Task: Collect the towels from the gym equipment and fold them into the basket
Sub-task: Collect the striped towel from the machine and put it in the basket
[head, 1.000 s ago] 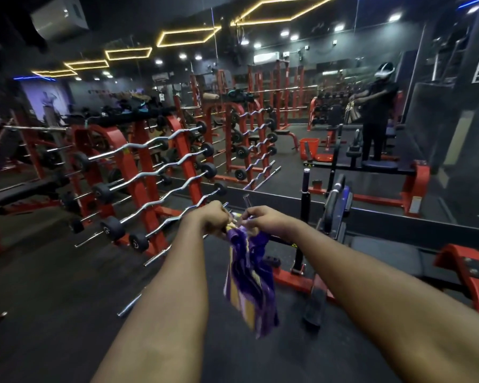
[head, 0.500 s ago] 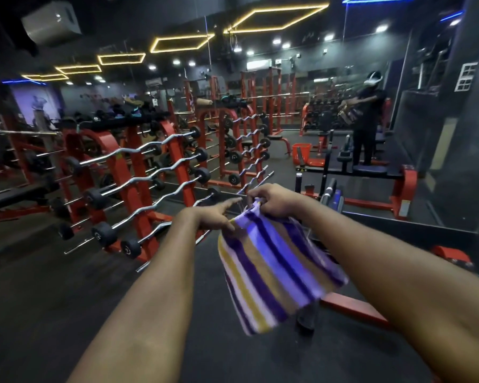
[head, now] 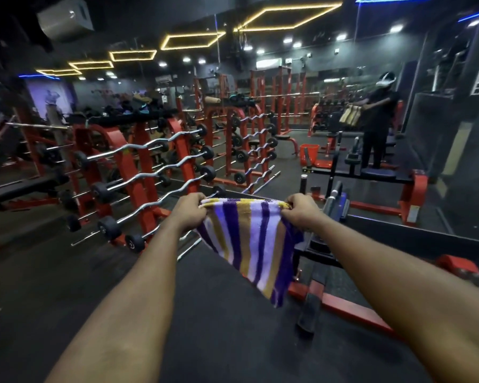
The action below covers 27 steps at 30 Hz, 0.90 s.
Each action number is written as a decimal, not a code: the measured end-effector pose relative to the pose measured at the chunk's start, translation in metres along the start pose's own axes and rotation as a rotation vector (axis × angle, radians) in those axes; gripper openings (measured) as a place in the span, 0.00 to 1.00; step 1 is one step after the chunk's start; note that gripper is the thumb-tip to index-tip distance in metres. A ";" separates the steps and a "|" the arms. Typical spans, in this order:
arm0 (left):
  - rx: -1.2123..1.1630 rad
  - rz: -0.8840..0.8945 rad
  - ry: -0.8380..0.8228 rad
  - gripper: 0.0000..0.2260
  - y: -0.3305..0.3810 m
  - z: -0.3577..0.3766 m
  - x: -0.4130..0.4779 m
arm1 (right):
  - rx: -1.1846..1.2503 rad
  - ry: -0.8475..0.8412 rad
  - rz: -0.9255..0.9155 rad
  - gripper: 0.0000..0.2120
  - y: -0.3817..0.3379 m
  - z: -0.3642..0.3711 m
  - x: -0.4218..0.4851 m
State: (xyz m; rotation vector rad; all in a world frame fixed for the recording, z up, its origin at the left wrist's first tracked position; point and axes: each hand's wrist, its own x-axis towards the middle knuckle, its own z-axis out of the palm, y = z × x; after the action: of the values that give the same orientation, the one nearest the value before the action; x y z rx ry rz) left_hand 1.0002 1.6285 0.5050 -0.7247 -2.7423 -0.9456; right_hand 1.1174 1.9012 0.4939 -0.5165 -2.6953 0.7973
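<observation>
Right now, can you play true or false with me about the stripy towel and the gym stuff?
1. Both the left hand and the right hand pinch the towel by its top edge. True.
2. The towel is red and green. False: its stripes are purple, white and gold.
3. The towel lies folded in the basket. False: it hangs spread in the air; the orange basket shows far off.
4. Wavy barbells rest on a red rack. True.
</observation>
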 end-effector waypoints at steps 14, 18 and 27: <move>0.121 -0.436 0.324 0.03 -0.123 -0.105 -0.197 | 0.251 -0.233 -0.425 0.08 -0.152 0.169 -0.025; 0.193 -0.551 0.417 0.02 -0.147 -0.144 -0.277 | 0.291 -0.374 -0.555 0.08 -0.219 0.220 -0.070; 0.333 -0.890 0.584 0.03 -0.223 -0.252 -0.469 | 0.383 -0.634 -0.798 0.07 -0.395 0.334 -0.219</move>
State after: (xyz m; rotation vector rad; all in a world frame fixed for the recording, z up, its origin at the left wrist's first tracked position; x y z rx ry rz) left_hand 1.2959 1.1366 0.4467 0.7750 -2.5048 -0.6138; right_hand 1.0912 1.3466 0.4117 0.9903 -2.7390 1.2959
